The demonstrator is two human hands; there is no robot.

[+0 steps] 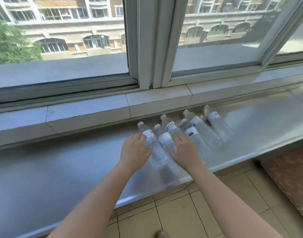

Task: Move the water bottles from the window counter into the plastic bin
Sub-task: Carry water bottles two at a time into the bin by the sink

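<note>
Several clear water bottles with white caps and labels stand clustered on the pale window counter (61, 160). My left hand (135, 151) wraps the leftmost bottle (153, 148) from its left side. My right hand (186, 151) closes on the neighbouring bottle (166, 140) from its right, thumb against its body. Behind and to the right stand more bottles, among them one with a printed label (171, 128) and the far right one (216, 125). The lower parts of the two held bottles are blurred. The plastic bin is not in view.
A tiled ledge (157, 98) and the window frame (154, 48) rise behind the counter. The counter's front edge (147, 196) drops to a beige tiled floor (181, 212). A brown surface (288, 169) lies low at the right.
</note>
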